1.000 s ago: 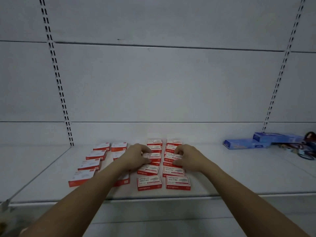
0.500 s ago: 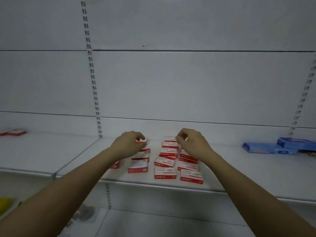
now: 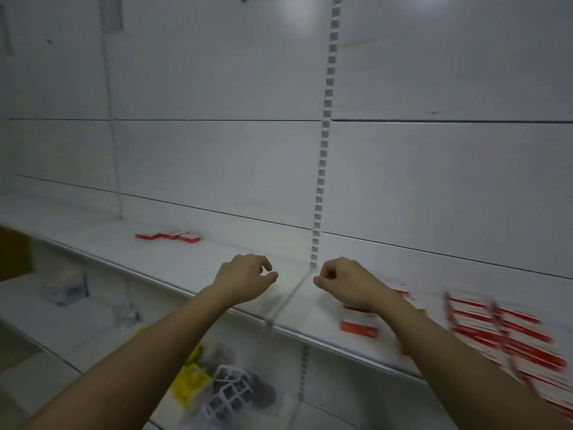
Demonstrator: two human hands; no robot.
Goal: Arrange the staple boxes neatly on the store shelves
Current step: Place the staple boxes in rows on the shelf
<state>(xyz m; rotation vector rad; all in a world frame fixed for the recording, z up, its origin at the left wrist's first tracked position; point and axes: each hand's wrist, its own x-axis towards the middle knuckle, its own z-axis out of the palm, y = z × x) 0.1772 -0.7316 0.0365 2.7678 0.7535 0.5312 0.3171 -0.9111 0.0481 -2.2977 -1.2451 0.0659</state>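
We see both hands raised over a smooth white metal shelf [image 3: 217,259] in a store, each holding nothing. The left hand [image 3: 245,279] has its fingers [image 3: 265,263] loosely curled, thumb near the forefinger; the right hand [image 3: 344,280] is curled tighter, fingers folded toward the palm. Between them a thin divider [image 3: 288,299] runs from the slotted upright [image 3: 322,150] to the shelf's front lip.

The staple boxes [image 3: 502,330], flat red-and-white cardboard rectangles, lie in blurred rows at the right, on the shelf section past the divider; their long sides seem to run roughly along the shelf front, though motion blur hides detail. Two more boxes [image 3: 359,326] lie loose just below the right wrist. A small cluster of boxes [image 3: 169,236] sits well apart on the left section, near the back panel, lined up along the shelf's length.

Below, a white lattice basket [image 3: 229,392] and something yellow [image 3: 189,380] rest on the lower shelf.
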